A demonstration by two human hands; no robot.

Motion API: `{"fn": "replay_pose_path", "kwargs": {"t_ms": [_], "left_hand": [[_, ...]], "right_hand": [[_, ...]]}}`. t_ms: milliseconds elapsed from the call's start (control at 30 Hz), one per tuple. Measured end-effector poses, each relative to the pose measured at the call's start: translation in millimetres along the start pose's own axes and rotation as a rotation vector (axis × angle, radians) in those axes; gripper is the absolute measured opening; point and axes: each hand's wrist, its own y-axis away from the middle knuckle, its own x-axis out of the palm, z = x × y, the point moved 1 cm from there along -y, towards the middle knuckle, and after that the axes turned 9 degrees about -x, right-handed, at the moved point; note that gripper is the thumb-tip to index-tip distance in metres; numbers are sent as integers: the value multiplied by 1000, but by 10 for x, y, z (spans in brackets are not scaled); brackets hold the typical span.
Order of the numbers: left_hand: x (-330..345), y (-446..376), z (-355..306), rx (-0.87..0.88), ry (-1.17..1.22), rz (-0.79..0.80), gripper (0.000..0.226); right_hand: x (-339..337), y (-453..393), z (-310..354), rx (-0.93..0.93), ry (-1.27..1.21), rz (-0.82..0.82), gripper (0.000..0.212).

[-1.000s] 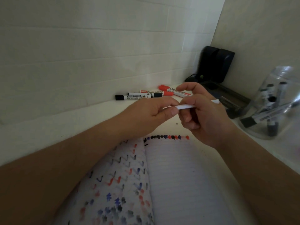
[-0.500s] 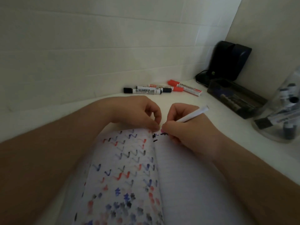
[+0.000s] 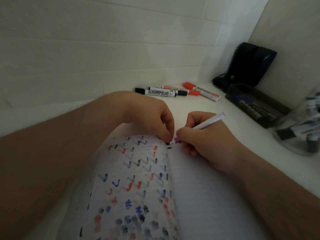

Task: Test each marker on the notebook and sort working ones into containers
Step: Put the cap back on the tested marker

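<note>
The right hand [image 3: 206,141] curls its fingers tight round a white marker [image 3: 207,123], tip on the notebook [image 3: 199,196]; the left hand [image 3: 152,118] presses bent fingertips [image 3: 170,136] on the page's top edge, holding nothing.

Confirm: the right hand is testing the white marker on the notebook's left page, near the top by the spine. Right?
Not quite. In the head view the right hand holds the white marker to the notebook's right page, near the top by the spine.
</note>
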Motion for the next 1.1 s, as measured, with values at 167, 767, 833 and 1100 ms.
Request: {"fn": "replay_pose_path", "kwargs": {"t_ms": [167, 767, 833, 1100], "left_hand": [[2, 3, -33, -30, -31, -4, 9], [27, 35, -58, -47, -3, 7, 11], [30, 38, -59, -49, 5, 16, 12], [29, 53, -66, -45, 4, 19, 8]], "right_hand": [[1, -6, -8, -3, 43, 21, 24], [25, -8, 1, -33, 199, 60, 24], [21, -9, -4, -31, 195, 42, 26], [12, 0, -9, -54, 162, 54, 22]]}}
